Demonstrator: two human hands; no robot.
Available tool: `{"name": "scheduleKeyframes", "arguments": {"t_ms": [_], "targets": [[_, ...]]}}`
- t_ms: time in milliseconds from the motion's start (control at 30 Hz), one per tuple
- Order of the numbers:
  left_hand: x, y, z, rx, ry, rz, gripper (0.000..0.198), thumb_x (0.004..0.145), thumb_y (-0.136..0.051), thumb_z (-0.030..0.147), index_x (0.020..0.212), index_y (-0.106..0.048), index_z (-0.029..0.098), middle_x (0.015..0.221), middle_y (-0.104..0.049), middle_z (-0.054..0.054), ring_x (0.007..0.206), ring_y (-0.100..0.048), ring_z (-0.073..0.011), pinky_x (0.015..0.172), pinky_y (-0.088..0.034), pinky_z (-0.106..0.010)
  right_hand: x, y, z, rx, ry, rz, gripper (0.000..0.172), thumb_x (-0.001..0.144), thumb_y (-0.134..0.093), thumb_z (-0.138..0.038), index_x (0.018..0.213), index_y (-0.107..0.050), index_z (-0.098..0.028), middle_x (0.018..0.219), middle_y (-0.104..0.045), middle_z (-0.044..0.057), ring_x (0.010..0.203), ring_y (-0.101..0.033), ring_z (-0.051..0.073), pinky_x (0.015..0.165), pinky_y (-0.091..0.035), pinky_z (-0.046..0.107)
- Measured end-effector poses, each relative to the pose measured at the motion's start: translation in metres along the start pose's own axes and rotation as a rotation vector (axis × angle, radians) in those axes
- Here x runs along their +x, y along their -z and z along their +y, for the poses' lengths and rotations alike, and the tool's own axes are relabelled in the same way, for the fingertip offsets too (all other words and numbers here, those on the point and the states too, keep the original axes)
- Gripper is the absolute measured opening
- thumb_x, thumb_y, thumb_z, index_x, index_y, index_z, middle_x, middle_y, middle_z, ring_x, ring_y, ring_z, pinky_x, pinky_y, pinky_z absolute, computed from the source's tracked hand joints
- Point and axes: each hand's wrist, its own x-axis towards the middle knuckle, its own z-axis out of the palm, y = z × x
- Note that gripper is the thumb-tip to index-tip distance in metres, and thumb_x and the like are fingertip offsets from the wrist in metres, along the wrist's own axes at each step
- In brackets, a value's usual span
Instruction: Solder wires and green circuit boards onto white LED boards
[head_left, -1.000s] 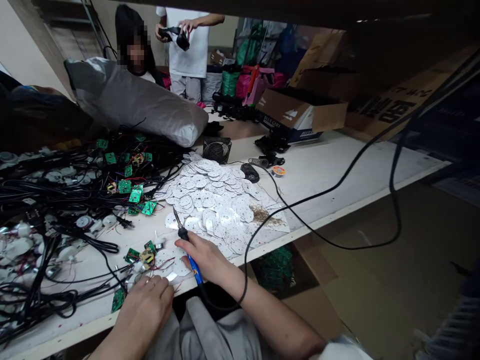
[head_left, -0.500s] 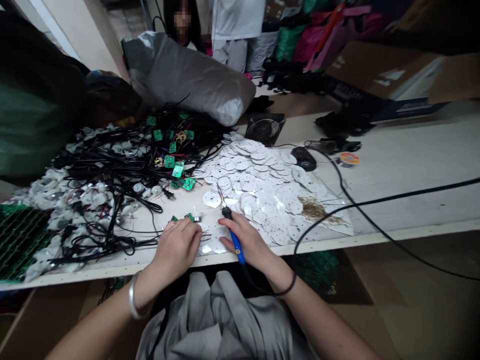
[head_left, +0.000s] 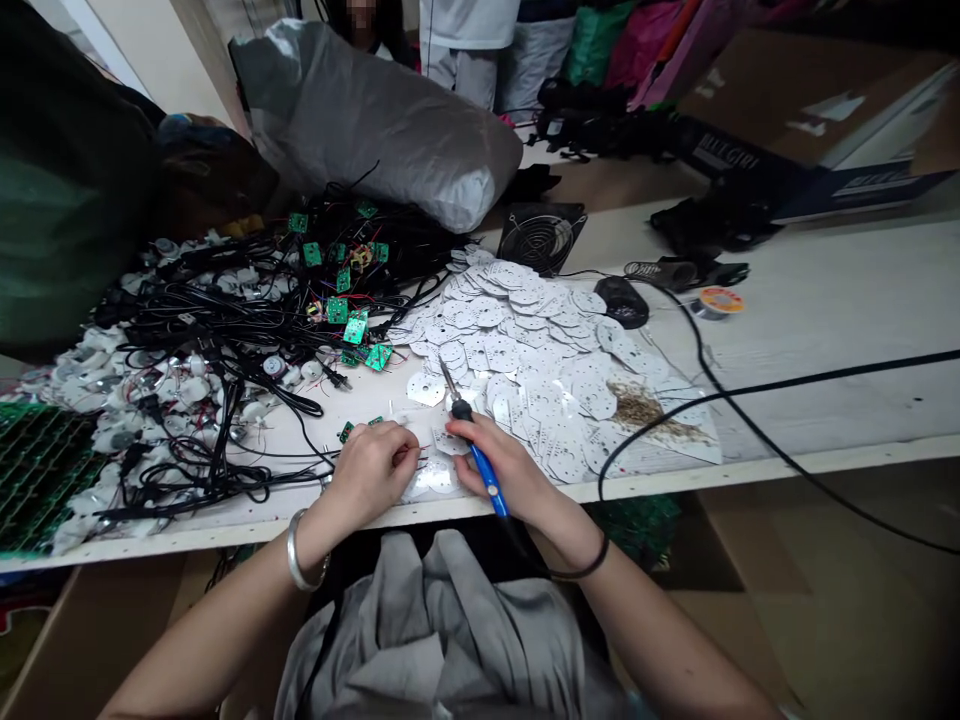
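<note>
My right hand point(head_left: 504, 472) is closed round a blue-handled soldering iron point(head_left: 474, 442), its metal tip pointing up and away over the white round plates point(head_left: 525, 350). My left hand point(head_left: 371, 468), a silver bangle on its wrist, rests fingers curled on the bench edge, pinching small parts with thin red wires at a white plate point(head_left: 435, 478). A small green circuit board point(head_left: 346, 432) lies just left of it. What the left fingers hold is too small to name.
A tangle of black cables with green boards point(head_left: 225, 330) covers the left of the white bench point(head_left: 825, 330). A grey sack point(head_left: 375, 120), a small fan point(head_left: 541, 236), a solder spool point(head_left: 718, 300) and cardboard boxes point(head_left: 810, 110) stand behind. The iron's black cord point(head_left: 750, 430) hangs right. Other people stand at the back.
The view has dropped and swung left onto the bench. Both hands have come together at the front edge, the left closing on small wired parts; the iron stays in the right hand.
</note>
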Motion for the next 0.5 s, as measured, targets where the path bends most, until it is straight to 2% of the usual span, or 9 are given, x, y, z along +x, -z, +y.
{"name": "scheduleKeyframes", "arguments": {"t_ms": [67,133,233,333,400,500], "targets": [[-0.001,-0.001,0.0,0.019,-0.009,0.028,0.012,0.084,-0.053,0.017,0.076,-0.062,0.018,0.074,-0.064,-0.002,0.072,-0.058,-0.0157,0.07,-0.038,-0.031,-0.005,-0.003,-0.004,0.024,0.001,-0.013,0.037,0.086,-0.049,-0.012,0.122,-0.048,-0.021,0.102,-0.056,0.007,0.069,-0.06,0.01,0.061,-0.053,0.022],[-0.001,-0.002,0.0,0.035,-0.025,0.044,0.011,0.084,-0.053,0.017,0.076,-0.061,0.018,0.076,-0.065,-0.003,0.076,-0.059,-0.0173,0.071,-0.038,-0.031,-0.01,-0.005,-0.007,0.0,0.019,-0.054,0.038,0.087,-0.048,-0.012,0.124,-0.048,-0.02,0.11,-0.056,0.01,0.081,-0.064,0.013,0.067,-0.055,0.025],[0.0,-0.004,-0.001,0.014,-0.117,0.012,0.009,0.082,-0.054,0.016,0.076,-0.06,0.018,0.093,-0.069,-0.005,0.089,-0.061,-0.019,0.08,-0.038,-0.035,-0.014,-0.006,-0.011,-0.015,0.04,-0.073,0.037,0.088,-0.05,-0.014,0.125,-0.048,-0.02,0.116,-0.056,0.013,0.096,-0.064,0.018,0.076,-0.057,0.03],[0.002,-0.007,-0.003,-0.037,-0.173,-0.056,0.008,0.079,-0.054,0.014,0.076,-0.06,0.018,0.102,-0.071,-0.004,0.093,-0.063,-0.0179,0.088,-0.035,-0.038,-0.016,-0.003,-0.016,0.026,0.038,0.071,0.033,0.089,-0.053,-0.016,0.122,-0.051,-0.021,0.11,-0.062,0.01,0.098,-0.065,0.018,0.079,-0.057,0.03],[0.004,-0.008,-0.005,-0.048,-0.169,-0.085,0.008,0.077,-0.054,0.013,0.075,-0.06,0.018,0.095,-0.072,-0.002,0.089,-0.064,-0.0173,0.089,-0.034,-0.038,-0.019,0.0,-0.021,0.058,0.001,0.201,0.032,0.091,-0.051,-0.017,0.123,-0.052,-0.023,0.105,-0.066,0.009,0.094,-0.067,0.018,0.08,-0.057,0.03],[0.006,-0.01,-0.007,-0.054,-0.172,-0.103,0.009,0.076,-0.054,0.013,0.073,-0.059,0.018,0.091,-0.073,-0.002,0.09,-0.064,-0.018,0.09,-0.033,-0.039,-0.029,0.0,-0.027,0.101,-0.031,0.311,0.033,0.096,-0.045,-0.03,0.126,-0.053,-0.021,0.09,-0.068,0.007,0.08,-0.067,0.019,0.071,-0.057,0.034]]}}
